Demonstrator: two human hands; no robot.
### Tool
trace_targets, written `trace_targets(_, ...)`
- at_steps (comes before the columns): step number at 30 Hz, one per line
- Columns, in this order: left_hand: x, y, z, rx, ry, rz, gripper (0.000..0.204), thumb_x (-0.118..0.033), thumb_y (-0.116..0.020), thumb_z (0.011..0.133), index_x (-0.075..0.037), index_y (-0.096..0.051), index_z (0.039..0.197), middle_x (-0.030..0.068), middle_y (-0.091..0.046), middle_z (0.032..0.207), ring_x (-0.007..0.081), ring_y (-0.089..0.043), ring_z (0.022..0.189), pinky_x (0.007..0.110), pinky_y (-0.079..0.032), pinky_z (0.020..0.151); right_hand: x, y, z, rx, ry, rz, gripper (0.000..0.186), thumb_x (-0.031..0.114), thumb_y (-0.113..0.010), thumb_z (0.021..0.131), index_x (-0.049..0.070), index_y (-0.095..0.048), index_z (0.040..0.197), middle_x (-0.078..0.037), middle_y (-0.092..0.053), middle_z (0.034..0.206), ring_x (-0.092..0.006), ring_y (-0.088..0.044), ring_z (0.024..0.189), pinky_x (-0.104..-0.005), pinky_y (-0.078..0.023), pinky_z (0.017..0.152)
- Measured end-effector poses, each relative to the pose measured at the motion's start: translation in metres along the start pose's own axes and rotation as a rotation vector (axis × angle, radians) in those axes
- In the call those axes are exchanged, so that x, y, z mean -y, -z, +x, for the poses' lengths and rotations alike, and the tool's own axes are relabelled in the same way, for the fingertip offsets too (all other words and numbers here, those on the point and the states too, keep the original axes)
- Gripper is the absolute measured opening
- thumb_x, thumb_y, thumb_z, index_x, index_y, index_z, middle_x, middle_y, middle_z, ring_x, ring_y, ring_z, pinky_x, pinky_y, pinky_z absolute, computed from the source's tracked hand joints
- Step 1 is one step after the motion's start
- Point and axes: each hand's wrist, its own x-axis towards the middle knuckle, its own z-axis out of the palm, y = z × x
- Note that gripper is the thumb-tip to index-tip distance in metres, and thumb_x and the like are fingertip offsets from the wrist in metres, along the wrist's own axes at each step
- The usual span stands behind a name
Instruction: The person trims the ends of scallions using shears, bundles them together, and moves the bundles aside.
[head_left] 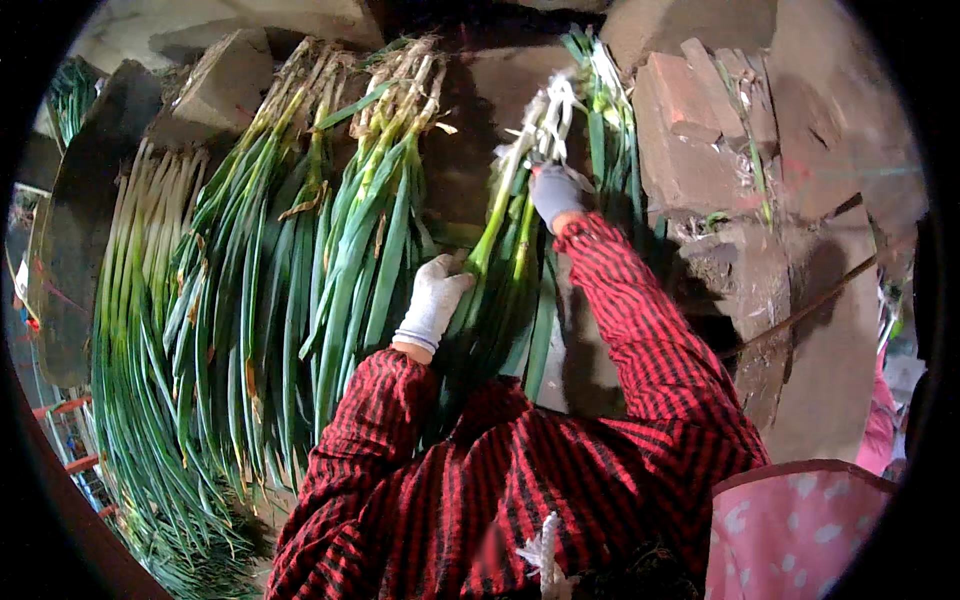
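Note:
Long green onions point(485, 235) lie in front of me, white root ends pointing away and leaves running toward my lap. My left hand point(436, 297), in a white knit glove, is closed on a thick stalk at the left side of this bunch. Farther up, my right hand point(560, 192) wears a grey glove and reaches to the pale stems just below the roots. Its fingers are curled, with a small dark thing by the fingertips that I cannot make out. White, peeled-looking root ends point(552, 108) stick out beyond it.
Several more onion bunches point(375, 190) lie side by side to the left, some with brown, dirty roots. Another small bunch point(608, 110) rests just right of my right hand. Bricks point(680, 95) and a wooden board point(765, 330) are at the right. Pink dotted cloth point(800, 530) hangs lower right.

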Motion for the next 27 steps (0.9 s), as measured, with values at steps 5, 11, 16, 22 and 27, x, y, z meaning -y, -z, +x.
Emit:
trace_targets(5, -0.006, -0.004, -0.001, 0.009, 0.003, 0.056, 0.026, -0.003, -0.068, 0.077, 0.006, -0.063, 0.101, 0.0074, -0.066, 0.091, 0.0148, -0.058, 0.082, 0.027, -0.046, 0.079, -0.003, -0.004, -0.022, -0.049, -0.021, -0.018, 0.038, 0.035, -0.054, 0.089, -0.001, -0.055, 0.105, -0.02, -0.064, 0.086, -0.0367, -0.065, 0.077, -0.0476, -0.052, 0.067)
trace_targets(11, 0.008, -0.002, 0.003, -0.059, -0.084, -0.08, 0.028, -0.003, -0.066, 0.078, 0.007, -0.063, 0.104, 0.0071, -0.067, 0.091, 0.0147, -0.059, 0.081, 0.028, -0.046, 0.078, 0.005, -0.005, -0.01, 0.047, -0.014, 0.056, 0.033, 0.03, -0.053, 0.09, -0.001, -0.055, 0.103, -0.022, -0.065, 0.087, -0.0381, -0.066, 0.077, -0.0478, -0.053, 0.069)
trace_targets(16, -0.018, 0.018, -0.007, 0.142, 0.1, -0.092, 0.04, -0.006, -0.065, 0.078, 0.01, -0.059, 0.113, 0.0114, -0.066, 0.099, 0.0179, -0.06, 0.091, 0.028, -0.045, 0.086, -0.004, 0.0, -0.028, -0.057, -0.017, 0.136, 0.038, 0.034, -0.053, 0.09, 0.0, -0.055, 0.108, -0.023, -0.065, 0.083, -0.0374, -0.066, 0.074, -0.0481, -0.052, 0.067)
trace_targets(22, -0.039, 0.023, -0.01, 0.318, -0.034, 0.171, 0.052, -0.011, -0.064, 0.08, 0.01, -0.051, 0.125, 0.013, -0.063, 0.113, 0.0199, -0.058, 0.104, 0.029, -0.042, 0.094, -0.041, 0.02, -0.029, -0.035, -0.21, 0.208, 0.044, 0.036, -0.054, 0.089, -0.003, -0.055, 0.109, -0.026, -0.065, 0.094, -0.041, -0.064, 0.085, -0.0483, -0.051, 0.076)
trace_targets(27, -0.048, -0.002, 0.014, 0.269, 0.257, 0.051, 0.047, -0.022, -0.072, 0.077, 0.007, -0.061, 0.113, 0.0143, -0.067, 0.1, 0.0198, -0.062, 0.092, 0.03, -0.048, 0.082, -0.091, 0.004, -0.068, 0.164, -0.521, 0.193, 0.066, 0.042, -0.055, 0.088, 0.003, -0.037, 0.138, -0.026, -0.063, 0.107, -0.041, -0.063, 0.096, -0.0499, -0.049, 0.085)
